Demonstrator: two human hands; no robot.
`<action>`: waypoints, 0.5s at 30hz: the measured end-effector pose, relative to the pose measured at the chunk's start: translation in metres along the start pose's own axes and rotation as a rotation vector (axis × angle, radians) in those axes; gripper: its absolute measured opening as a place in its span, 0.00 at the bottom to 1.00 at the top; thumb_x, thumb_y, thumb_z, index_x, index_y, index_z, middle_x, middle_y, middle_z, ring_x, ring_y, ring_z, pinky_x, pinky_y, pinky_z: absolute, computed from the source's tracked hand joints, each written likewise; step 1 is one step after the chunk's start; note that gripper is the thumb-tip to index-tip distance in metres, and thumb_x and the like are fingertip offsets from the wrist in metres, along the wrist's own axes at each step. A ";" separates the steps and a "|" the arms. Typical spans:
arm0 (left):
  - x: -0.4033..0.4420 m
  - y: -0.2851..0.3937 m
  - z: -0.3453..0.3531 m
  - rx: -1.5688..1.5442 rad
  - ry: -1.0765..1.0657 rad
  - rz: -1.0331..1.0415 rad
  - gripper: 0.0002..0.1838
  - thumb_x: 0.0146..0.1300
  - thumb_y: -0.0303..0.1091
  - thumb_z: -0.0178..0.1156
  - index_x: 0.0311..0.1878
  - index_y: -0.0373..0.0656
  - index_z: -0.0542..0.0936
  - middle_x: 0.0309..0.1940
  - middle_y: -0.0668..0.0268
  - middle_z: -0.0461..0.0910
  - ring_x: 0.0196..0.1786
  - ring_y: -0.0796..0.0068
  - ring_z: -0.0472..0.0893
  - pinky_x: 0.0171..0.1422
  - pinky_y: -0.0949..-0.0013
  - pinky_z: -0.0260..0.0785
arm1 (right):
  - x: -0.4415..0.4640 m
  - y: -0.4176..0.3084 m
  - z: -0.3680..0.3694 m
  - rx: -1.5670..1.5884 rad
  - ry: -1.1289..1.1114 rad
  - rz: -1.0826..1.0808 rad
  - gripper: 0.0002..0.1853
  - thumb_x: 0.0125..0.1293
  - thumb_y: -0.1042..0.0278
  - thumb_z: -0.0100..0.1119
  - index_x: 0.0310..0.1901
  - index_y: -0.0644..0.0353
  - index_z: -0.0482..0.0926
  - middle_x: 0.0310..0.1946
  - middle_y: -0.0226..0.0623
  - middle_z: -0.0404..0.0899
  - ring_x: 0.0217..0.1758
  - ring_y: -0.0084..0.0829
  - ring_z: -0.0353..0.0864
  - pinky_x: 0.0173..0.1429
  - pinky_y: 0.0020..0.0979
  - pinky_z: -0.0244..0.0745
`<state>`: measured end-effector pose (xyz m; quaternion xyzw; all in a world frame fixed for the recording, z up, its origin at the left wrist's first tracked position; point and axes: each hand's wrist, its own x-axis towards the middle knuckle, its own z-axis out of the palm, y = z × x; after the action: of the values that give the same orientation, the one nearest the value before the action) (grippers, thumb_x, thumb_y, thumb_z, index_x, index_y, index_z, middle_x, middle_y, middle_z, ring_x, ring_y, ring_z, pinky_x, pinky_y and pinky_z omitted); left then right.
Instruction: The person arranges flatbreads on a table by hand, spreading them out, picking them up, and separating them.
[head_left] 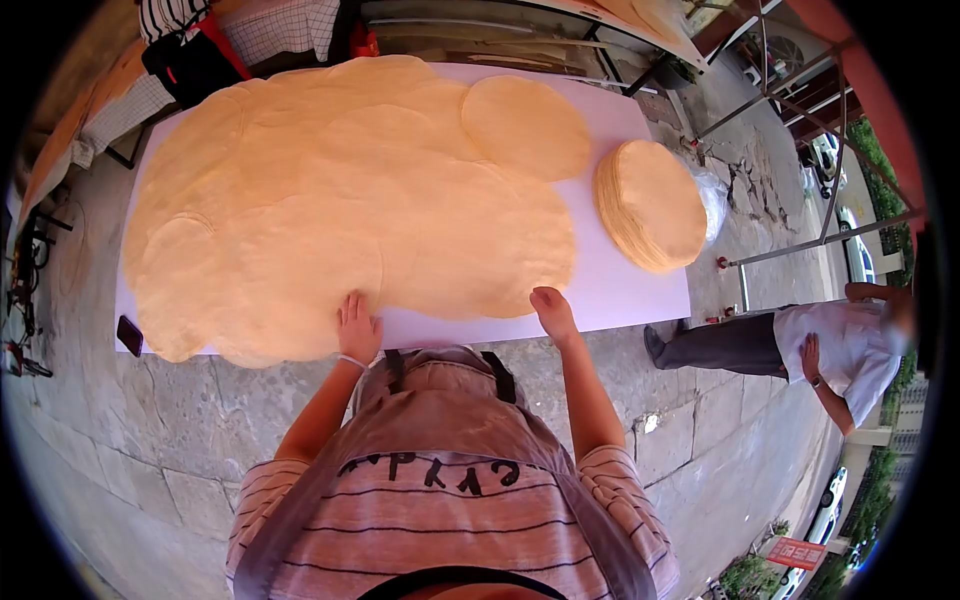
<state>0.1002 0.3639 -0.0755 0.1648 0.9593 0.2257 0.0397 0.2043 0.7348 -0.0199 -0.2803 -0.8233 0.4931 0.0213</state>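
Note:
Thin round flatbreads (290, 210) in pale yellow overlap across most of the white table (450, 330). My left hand (357, 328) lies with its fingers out over the near edge of the layer, palm down. Further right, the fingers of my right hand (555, 314) are pinched together at the near right rim of the spread, on the edge of a flatbread. One flatbread (527, 128) lies partly apart at the far right of the layer. A thick, neat stack of flatbreads (655, 206) stands at the table's right end.
A dark phone (130, 335) rests at the table's left front corner. Clear plastic (711, 200) shows behind the stack. A person (835, 345) in a light shirt stands to the right. Metal framing (825, 150) rises beyond the table, and a black and red bag (195, 65) is at the back left.

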 end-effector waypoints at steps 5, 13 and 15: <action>0.011 0.072 0.026 -0.195 -0.033 0.302 0.30 0.54 0.35 0.57 0.61 0.39 0.64 0.63 0.55 0.62 0.68 0.57 0.59 0.69 0.54 0.51 | 0.013 0.069 -0.028 0.451 0.169 0.566 0.14 0.59 0.64 0.56 0.44 0.60 0.72 0.29 0.30 0.71 0.29 0.21 0.68 0.30 0.25 0.69; 0.024 0.126 0.052 -0.011 0.004 0.316 0.23 0.54 0.34 0.59 0.55 0.44 0.73 0.54 0.56 0.72 0.60 0.55 0.68 0.63 0.56 0.60 | 0.039 0.064 -0.017 0.951 0.103 0.669 0.11 0.60 0.64 0.57 0.26 0.58 0.68 0.16 0.26 0.63 0.16 0.21 0.63 0.21 0.23 0.65; 0.031 0.122 0.050 -0.148 0.014 0.238 0.18 0.56 0.34 0.57 0.51 0.44 0.76 0.49 0.56 0.76 0.54 0.56 0.73 0.58 0.59 0.65 | 0.047 0.068 -0.016 0.812 0.070 0.633 0.12 0.60 0.64 0.58 0.27 0.60 0.68 0.14 0.27 0.63 0.15 0.21 0.64 0.18 0.23 0.63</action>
<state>0.1148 0.4982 -0.0661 0.2726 0.9140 0.2999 0.0180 0.1996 0.7949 -0.0787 -0.5015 -0.4392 0.7454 0.0056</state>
